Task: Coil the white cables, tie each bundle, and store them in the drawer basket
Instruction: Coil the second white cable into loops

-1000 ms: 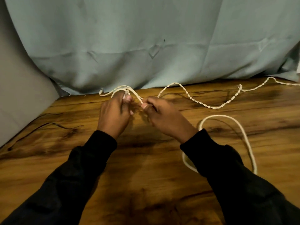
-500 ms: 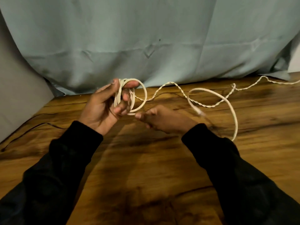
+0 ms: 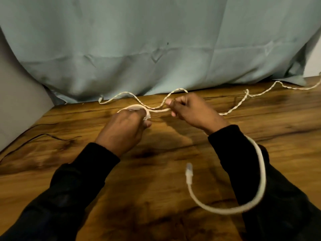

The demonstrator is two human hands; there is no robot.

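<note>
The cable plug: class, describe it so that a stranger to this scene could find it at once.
Start at the wooden table below the pale blue cloth. Near its front, between the two dark sleeves, a smooth white cable curves round the right forearm. The plug is the clear, blocky tip at its free end, unlike the thin twisted cord by the cloth.

Dim, warm indoor lighting. The hands cast soft shadows onto the wooden table [image 3: 156,188] toward the camera. Motion blur softens the white cable [image 3: 260,171] over the table. Wide-angle distortion bows the table's far edge.
</note>
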